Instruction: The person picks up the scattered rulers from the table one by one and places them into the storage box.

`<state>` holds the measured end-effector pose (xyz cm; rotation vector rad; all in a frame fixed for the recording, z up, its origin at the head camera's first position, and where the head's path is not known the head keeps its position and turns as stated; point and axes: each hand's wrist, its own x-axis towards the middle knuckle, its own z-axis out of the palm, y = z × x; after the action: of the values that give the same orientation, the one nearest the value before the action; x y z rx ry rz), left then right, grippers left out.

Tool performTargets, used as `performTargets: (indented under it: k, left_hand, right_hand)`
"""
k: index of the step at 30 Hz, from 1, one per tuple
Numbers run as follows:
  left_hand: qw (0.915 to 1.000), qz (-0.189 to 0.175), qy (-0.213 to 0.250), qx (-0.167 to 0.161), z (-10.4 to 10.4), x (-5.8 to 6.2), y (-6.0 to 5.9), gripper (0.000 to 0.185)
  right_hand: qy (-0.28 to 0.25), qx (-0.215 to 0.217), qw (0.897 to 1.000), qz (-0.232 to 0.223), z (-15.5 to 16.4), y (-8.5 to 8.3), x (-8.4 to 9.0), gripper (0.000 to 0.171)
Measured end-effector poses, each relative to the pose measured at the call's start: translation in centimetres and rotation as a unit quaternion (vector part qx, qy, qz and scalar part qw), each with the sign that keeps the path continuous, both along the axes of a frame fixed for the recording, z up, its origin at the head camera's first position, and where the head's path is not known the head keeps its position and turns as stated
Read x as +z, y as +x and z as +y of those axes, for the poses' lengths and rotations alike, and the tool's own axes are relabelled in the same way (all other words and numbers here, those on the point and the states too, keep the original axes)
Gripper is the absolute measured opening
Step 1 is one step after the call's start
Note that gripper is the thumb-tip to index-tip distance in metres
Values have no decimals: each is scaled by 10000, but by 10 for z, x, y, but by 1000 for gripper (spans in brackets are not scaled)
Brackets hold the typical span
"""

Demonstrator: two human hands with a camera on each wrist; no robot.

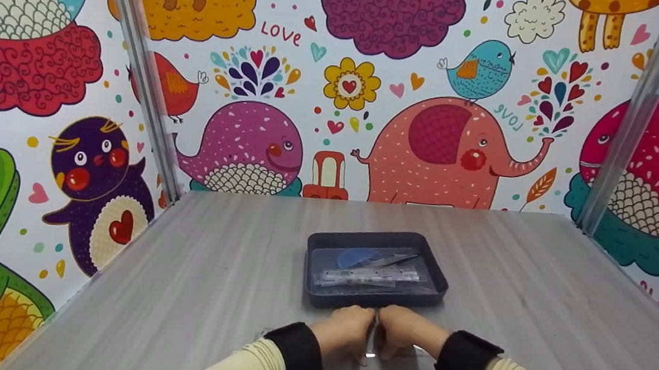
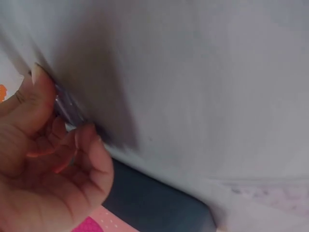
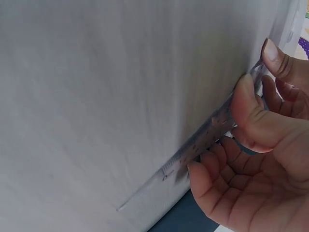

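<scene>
Two hands meet at the near edge of a grey counter (image 1: 206,270), just in front of a dark tray (image 1: 319,296). Left hand (image 1: 345,331) and right hand (image 1: 403,334) are knuckle to knuckle, both curled around one clear packet (image 3: 203,142) — a long, thin transparent sleeve with something slender and printed or graduated inside; what it holds cannot be read.

In the right wrist view the thumb (image 3: 251,101) and a fingertip pinch the packet's upper end, and the rest of the sleeve runs down and away along the counter to a fine point. In the left wrist view the left thumb (image 2: 41,96) and a bent finger (image 2: 89,145) pinch the neighbouring stretch of the same plastic (image 2: 67,108). Neither hand is open; each grips the packet.

The tray stands just beyond the hands, apart from them, and holds further clear packets (image 1: 369,273), a pale blue piece (image 1: 359,255) and a dark slim tool (image 1: 404,258).

Step in hand, as judged — the two pinches sit close together on one end of the sleeve, the grip one takes to peel or tear a sealed wrapper. The seal looks unbroken as far as can be seen. The next move would call for pulling the two pinches apart in opposite directions, firm at the fingertips, while keeping the slender content from bending or sliding out onto the counter.
</scene>
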<state>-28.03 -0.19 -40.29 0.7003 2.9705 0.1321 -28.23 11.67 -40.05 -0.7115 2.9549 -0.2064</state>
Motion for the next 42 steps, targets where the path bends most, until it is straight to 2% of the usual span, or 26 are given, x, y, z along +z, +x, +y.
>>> performTargets:
  k: [3, 7, 11, 17, 22, 28, 32, 35, 38, 42]
  left_hand:
    - [9999, -56, -106, 99, 2, 1, 0, 57]
    - [9987, 53, -430, 249, 4, 2, 1, 62]
    - [9978, 147, -565, 317, 8, 3, 3, 63]
    - [9989, 112, -438, 124, 7, 2, 2, 64]
    - [9994, -198, -194, 194, 4, 4, -1, 68]
    - [9973, -548, -353, 330, 5, 4, -2, 71]
    - [9974, -529, -397, 271, 6, 3, -2, 71]
    - [9978, -508, -378, 190, 5, 3, -3, 72]
    - [9976, -566, -356, 177, 4, 4, -4, 76]
    - [9976, -551, -359, 233, 4, 5, -4, 78]
  right_hand:
    - [37, 70, 9999, 109, 1, 0, -2, 31]
    - [93, 260, 9991, 321, 0, 1, -4, 35]
    - [59, 256, 9993, 252, 0, 1, -3, 36]
    - [55, 196, 9997, 97, 1, -3, -1, 35]
    - [138, 116, 9998, 16, 0, -5, 0, 35]
    - [129, 111, 9997, -181, 1, -4, 1, 30]
    - [231, 110, 9997, -52, 2, -2, 1, 28]
    - [230, 102, 9997, 0, 2, -1, 0, 34]
    - [87, 54, 9999, -72, 2, -2, -1, 40]
    - [-201, 138, 9997, -90, 6, -3, -3, 34]
